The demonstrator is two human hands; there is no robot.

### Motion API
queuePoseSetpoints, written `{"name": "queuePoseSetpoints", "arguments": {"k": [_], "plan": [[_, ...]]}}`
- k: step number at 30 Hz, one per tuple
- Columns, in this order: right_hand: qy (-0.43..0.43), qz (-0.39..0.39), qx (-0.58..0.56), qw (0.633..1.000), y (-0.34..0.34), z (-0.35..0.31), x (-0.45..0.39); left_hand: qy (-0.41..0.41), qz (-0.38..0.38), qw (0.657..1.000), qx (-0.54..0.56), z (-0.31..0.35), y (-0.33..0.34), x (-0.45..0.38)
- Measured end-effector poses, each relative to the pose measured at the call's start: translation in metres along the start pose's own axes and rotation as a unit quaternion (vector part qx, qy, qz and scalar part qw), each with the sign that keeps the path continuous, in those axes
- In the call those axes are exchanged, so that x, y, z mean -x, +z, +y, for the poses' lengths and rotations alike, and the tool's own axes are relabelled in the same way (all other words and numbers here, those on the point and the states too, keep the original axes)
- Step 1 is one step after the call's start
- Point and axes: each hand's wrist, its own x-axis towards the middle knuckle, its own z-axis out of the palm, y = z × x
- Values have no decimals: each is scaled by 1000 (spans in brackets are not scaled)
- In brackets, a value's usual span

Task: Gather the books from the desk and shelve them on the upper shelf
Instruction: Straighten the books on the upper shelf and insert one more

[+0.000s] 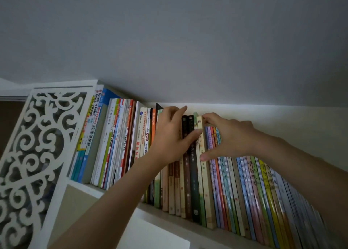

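- A grey wall (188, 41) fills the upper half of the view above the upper shelf (169, 214), a white board running from lower left to lower right.
- A white carved side panel (35, 154) with scrollwork closes the shelf's left end.
- A row of books (244, 192) stands upright, spines out, along the whole shelf; those at the far left lean slightly.
- The left hand (169, 135) reaches into the middle of the row, fingers curled over the tops of the books there and thumb pressed across two dark spines (190, 173).
- The right hand (226, 135) pinches the top of a cream book (204, 173) just beside them, thumb low on its spine.
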Motion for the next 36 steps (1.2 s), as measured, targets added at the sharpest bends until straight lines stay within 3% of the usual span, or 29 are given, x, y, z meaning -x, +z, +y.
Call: {"name": "queuePoseSetpoints", "arguments": {"k": [8,14,19,25,30,36], "plan": [[6,9,9,1000,2,0,0,-45,-8,997,-63,13,9,-15],[8,12,-1,1000,3,1,-1,-50,10,993,111,20,0,-4],[0,28,-10,1000,4,2,-1,-144,93,985,3,30,28,56],[9,26,-7,1000,5,1,-2,-77,61,993,-58,38,39,78],[8,25,-23,999,4,0,0,-130,51,988,60,47,16,73],[10,27,-14,999,3,-3,3,-179,-16,982,62,59,17,89]]}}
